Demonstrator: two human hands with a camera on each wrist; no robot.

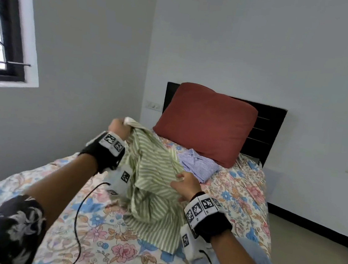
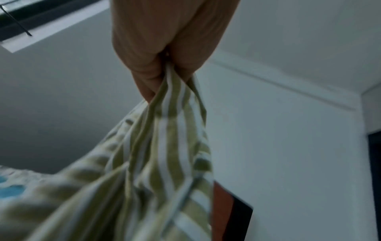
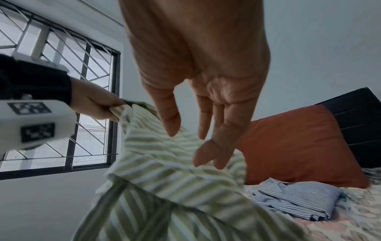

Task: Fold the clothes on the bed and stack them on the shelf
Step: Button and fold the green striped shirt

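Green-and-white striped cotton shirt [image 1: 153,186] is up off the floral bedsheet [image 1: 98,239], and it all hangs from one point: the left hand [image 1: 118,127] is clenched on a bunched corner, lifted high toward the window side, with the cloth gathered into a rope between curled fingers [image 2: 148,81] in the left wrist view. From that grip the garment runs down and to the right, its long axis slanting from the raised fist toward the near edge of the bed, where the lower hem is pooled on the sheet. The right hand [image 1: 185,184] sits lower and nearer the body, right at the shirt's right-hand edge; its fingers [image 3: 208,146] are spread and relaxed, tips brushing the fabric, nothing gripped. So the free hand is the closer one to the slack edge, and I'd judge the next move needs it to catch a matching corner and pull the shirt wide. Just beyond, a folded blue-striped shirt [image 1: 197,164] lies against the rust-red pillow [image 1: 207,122]; no shelf is in view.
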